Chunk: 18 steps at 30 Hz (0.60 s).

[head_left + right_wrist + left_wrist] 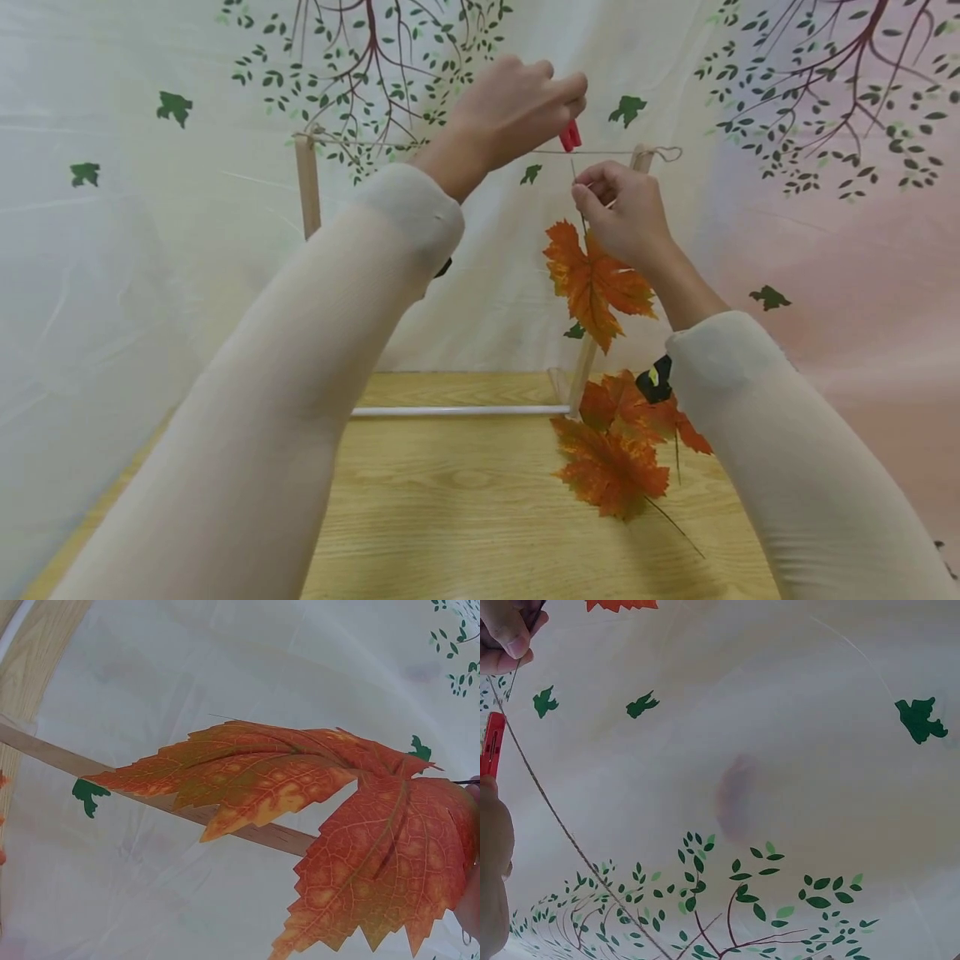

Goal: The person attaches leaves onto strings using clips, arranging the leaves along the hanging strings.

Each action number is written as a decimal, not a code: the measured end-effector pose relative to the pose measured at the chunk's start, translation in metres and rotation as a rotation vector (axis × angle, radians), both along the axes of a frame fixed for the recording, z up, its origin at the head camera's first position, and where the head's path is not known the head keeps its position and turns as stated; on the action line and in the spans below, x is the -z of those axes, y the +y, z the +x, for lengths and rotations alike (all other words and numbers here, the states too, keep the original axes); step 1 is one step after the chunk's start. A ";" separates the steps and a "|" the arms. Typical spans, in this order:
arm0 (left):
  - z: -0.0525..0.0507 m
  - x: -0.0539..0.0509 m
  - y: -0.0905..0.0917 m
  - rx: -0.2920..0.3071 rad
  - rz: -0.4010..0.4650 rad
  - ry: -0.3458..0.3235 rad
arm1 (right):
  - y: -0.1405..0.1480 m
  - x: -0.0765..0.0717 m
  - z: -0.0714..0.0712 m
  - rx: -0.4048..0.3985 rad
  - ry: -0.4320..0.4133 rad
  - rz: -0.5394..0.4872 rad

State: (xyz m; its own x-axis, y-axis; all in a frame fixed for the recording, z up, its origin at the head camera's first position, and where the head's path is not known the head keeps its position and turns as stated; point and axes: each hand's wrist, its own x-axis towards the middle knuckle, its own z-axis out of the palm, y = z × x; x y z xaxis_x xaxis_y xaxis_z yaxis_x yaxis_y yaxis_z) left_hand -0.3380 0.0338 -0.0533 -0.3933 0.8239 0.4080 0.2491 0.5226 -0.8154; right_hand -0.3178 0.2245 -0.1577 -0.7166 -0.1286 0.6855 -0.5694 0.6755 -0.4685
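Observation:
My left hand (521, 108) pinches a red clothespin (571, 136) just above the string (543, 152) that runs between two wooden posts. In the left wrist view the clothespin (492, 744) points toward the string (555, 815). Below the line, my right hand (626, 204) pinches the thin stem of an orange artificial maple leaf (592, 283), which hangs with its blade downward. The stem's tip reaches up close to the clothespin; whether they touch I cannot tell. In the right wrist view the leaf (390, 847) covers much of the frame.
More orange leaves (615, 467) lie on the wooden table (442, 500) at the foot of the right post (585, 371). A white rod (461, 411) joins the posts low down. Behind hangs a pale cloth (247, 217) with printed branches and green leaf shapes.

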 end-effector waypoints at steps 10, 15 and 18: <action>0.016 -0.012 0.017 -0.059 -0.021 -0.296 | 0.003 0.001 -0.002 -0.003 0.000 0.012; 0.017 -0.013 0.018 -0.084 0.057 -0.410 | 0.003 0.001 -0.002 -0.010 -0.004 0.005; 0.016 -0.013 0.016 -0.093 0.144 -0.497 | 0.002 0.001 -0.002 -0.017 -0.018 -0.003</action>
State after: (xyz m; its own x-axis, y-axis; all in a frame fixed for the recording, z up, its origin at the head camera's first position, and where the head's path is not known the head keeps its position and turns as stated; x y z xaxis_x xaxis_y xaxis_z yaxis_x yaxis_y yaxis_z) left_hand -0.3222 0.0493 -0.0403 -0.6373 0.7255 0.2600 0.5345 0.6591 -0.5291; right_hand -0.3193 0.2267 -0.1589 -0.7262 -0.1392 0.6733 -0.5728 0.6641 -0.4805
